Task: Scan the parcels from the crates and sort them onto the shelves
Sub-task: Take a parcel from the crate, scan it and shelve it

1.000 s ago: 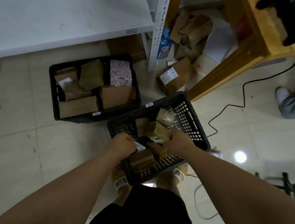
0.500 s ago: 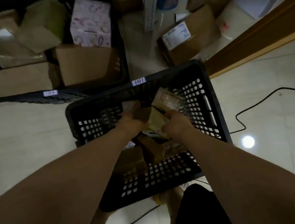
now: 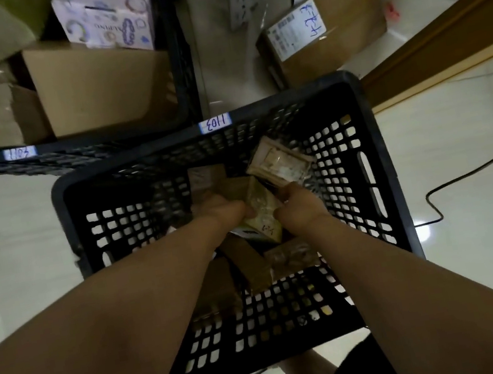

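Both my arms reach down into a black perforated crate (image 3: 372, 146) on the floor. Between my hands is a small tan parcel (image 3: 262, 213) with a white label at its near end. My left hand (image 3: 223, 212) grips its left side and my right hand (image 3: 299, 207) grips its right side. A taped parcel (image 3: 279, 165) leans against the crate's far right wall. Several other brown parcels (image 3: 251, 264) lie under my wrists, partly hidden. A second black crate (image 3: 184, 76) at the upper left holds cardboard boxes and a white patterned package (image 3: 106, 17).
A labelled cardboard box (image 3: 322, 24) sits on the floor beyond the near crate, beside a wooden frame edge (image 3: 441, 33). A black cable (image 3: 465, 176) curls over the pale tiles at the right. My legs show below the crate.
The camera has dropped closer to the near crate. Both hands moved from the crate's near rim to its middle and closed on the small tan parcel.
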### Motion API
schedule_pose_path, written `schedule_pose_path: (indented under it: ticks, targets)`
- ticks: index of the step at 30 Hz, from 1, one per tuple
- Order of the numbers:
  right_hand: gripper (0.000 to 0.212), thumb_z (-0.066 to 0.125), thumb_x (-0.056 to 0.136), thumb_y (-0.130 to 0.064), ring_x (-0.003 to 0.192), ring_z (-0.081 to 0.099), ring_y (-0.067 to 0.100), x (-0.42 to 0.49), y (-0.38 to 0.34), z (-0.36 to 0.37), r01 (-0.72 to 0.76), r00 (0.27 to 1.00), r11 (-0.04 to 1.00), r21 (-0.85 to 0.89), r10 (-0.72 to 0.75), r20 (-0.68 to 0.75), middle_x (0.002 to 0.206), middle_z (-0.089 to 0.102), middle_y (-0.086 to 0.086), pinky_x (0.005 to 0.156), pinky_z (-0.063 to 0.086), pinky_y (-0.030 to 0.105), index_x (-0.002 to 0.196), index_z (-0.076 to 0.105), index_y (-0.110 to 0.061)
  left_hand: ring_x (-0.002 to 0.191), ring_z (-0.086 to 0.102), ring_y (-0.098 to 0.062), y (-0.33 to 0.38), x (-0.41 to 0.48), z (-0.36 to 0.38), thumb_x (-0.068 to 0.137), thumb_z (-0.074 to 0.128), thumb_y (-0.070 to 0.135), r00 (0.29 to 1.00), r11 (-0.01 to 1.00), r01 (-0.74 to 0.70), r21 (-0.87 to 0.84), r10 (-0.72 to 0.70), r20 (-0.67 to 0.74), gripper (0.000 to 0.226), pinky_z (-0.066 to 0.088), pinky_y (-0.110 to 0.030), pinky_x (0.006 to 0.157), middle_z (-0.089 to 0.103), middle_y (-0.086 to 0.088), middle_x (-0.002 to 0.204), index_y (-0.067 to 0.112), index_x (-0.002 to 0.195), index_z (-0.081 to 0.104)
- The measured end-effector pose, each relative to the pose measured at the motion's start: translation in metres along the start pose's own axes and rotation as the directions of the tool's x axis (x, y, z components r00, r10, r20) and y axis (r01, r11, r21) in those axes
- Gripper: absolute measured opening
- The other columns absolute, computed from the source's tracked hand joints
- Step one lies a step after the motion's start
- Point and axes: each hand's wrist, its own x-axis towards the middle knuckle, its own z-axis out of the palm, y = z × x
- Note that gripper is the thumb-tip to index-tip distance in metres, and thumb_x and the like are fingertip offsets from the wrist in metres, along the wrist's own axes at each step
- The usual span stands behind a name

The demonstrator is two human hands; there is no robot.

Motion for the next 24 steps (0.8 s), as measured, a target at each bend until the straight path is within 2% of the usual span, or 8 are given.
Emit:
schedule_pose_path:
  ticks: [3,5,7,9,13,17,21,24]
  targets:
    - [0.048,0.055,0.095,-0.013,0.114,0.061,0.035,-0.029,-0.003,-0.018,-0.009,1.000,1.000,0.012,0.009,-0.017,0.128,0.061,0.017,0.083,0.050,0.035,0.142,0.046,-0.013,0.122,0.055,-0.030,0.000,-0.040,-0.023,0.017,0.085,0.062,1.000,0.995,0.019,-0.100,-0.021,-0.018,0.148,0.051,-0.040,0.102,0.052,-0.007,0.142,0.024,0.153,0.038]
    - [0.047,0.057,0.095,-0.014,0.116,0.060,0.035,-0.057,-0.009,-0.036,0.002,1.000,1.000,0.029,-0.002,-0.018,0.129,0.060,0.016,0.085,0.048,0.033,0.141,0.048,-0.012,0.103,0.061,-0.024,0.015,-0.103,-0.048,0.041,0.091,0.053,0.999,0.971,0.042,-0.235,-0.041,0.009,0.112,0.055,-0.033,0.086,0.060,-0.004,0.125,0.017,0.139,0.049]
    - [0.044,0.061,0.093,-0.019,0.113,0.061,0.034,-0.091,-0.018,-0.058,0.026,0.999,0.999,0.048,-0.023,-0.042,0.126,0.063,0.014,0.083,0.046,0.030,0.136,0.052,-0.015,0.092,0.059,-0.019,0.020,-0.149,-0.072,0.062,0.089,0.039,0.998,0.947,0.062,-0.316,-0.052,0.040,0.081,0.047,-0.028,0.069,0.061,-0.002,0.114,0.013,0.130,0.053]
    - [0.042,0.063,0.091,-0.024,0.110,0.062,0.032,-0.131,-0.029,-0.083,0.060,0.996,0.995,0.079,-0.054,-0.073,0.121,0.065,0.012,0.082,0.047,0.030,0.132,0.054,-0.018,0.100,0.060,-0.020,0.025,-0.193,-0.095,0.058,0.089,0.038,0.997,0.943,0.070,-0.327,-0.051,0.065,0.078,0.047,-0.031,0.075,0.065,-0.002,0.115,0.015,0.127,0.060]
    - [0.051,0.064,0.095,-0.029,0.119,0.057,0.031,-0.224,-0.062,-0.143,0.119,0.988,0.981,0.150,-0.103,-0.112,0.131,0.059,0.011,0.084,0.040,0.029,0.141,0.046,-0.018,0.091,0.056,-0.018,0.038,-0.302,-0.144,0.085,0.075,0.022,0.997,0.931,0.013,-0.364,0.016,0.077,0.016,0.044,-0.032,0.078,0.063,-0.004,0.101,0.017,0.095,0.065]
    - [0.072,0.073,0.088,-0.045,0.117,0.059,0.026,-0.321,-0.102,-0.200,0.216,0.974,0.947,0.236,-0.191,-0.126,0.137,0.056,0.008,0.094,0.049,0.032,0.147,0.041,-0.021,0.102,0.057,-0.023,0.054,-0.406,-0.188,0.087,0.066,0.007,0.979,0.923,-0.101,-0.372,0.160,0.129,0.012,0.048,-0.039,0.095,0.062,-0.009,0.110,0.013,0.097,0.065]
    - [0.094,0.078,0.073,-0.063,0.123,0.057,0.025,-0.415,-0.142,-0.244,0.333,0.943,0.910,0.247,-0.327,-0.064,0.143,0.051,0.003,0.105,0.050,0.042,0.150,0.037,-0.026,0.103,0.058,-0.024,0.073,-0.504,-0.228,0.084,0.066,0.008,0.936,0.896,-0.253,-0.364,0.322,0.143,0.010,0.047,-0.036,0.084,0.063,-0.008,0.100,0.014,0.093,0.064]
    - [0.100,0.078,0.070,-0.069,0.129,0.049,0.019,-0.490,-0.170,-0.267,0.425,0.905,0.885,0.190,-0.421,-0.060,0.139,0.043,-0.008,0.103,0.044,0.032,0.152,0.032,-0.034,0.095,0.063,-0.022,0.086,-0.576,-0.255,0.068,0.074,0.017,0.897,0.883,-0.358,-0.303,0.416,0.149,0.037,0.047,-0.035,0.083,0.070,-0.005,0.087,0.011,0.103,0.067]
